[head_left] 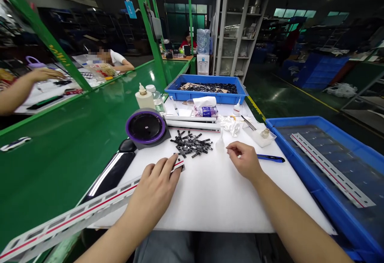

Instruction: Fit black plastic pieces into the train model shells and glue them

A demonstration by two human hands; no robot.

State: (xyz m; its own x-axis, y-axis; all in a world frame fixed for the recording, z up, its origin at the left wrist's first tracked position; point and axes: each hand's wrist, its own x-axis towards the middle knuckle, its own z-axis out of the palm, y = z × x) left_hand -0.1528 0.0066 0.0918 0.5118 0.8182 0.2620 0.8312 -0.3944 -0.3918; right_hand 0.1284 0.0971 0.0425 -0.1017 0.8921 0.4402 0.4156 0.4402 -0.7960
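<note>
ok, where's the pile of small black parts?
Head view, centre: the pile of small black parts lies on the white surface, just beyond the left hand, right of the purple-rimmed round thing.

Parts point(193, 145) on table point(210, 199), tray point(345, 143) right, bin point(180, 95) behind

The long strip point(81, 213) is greyish white, with one thin red stripe along its length and a row of dark rectangles beside it; the second strip point(331, 170) has also a red line on white, and its tray point(295, 120) is bright blue; the small pieces point(193, 146) are black with some grey shine; the surface point(207, 199) is plain white; the small bottle point(220, 146) is whitish; the round device point(146, 127) shows a purple ring around black; the knife point(271, 158) is blue and black.
</note>
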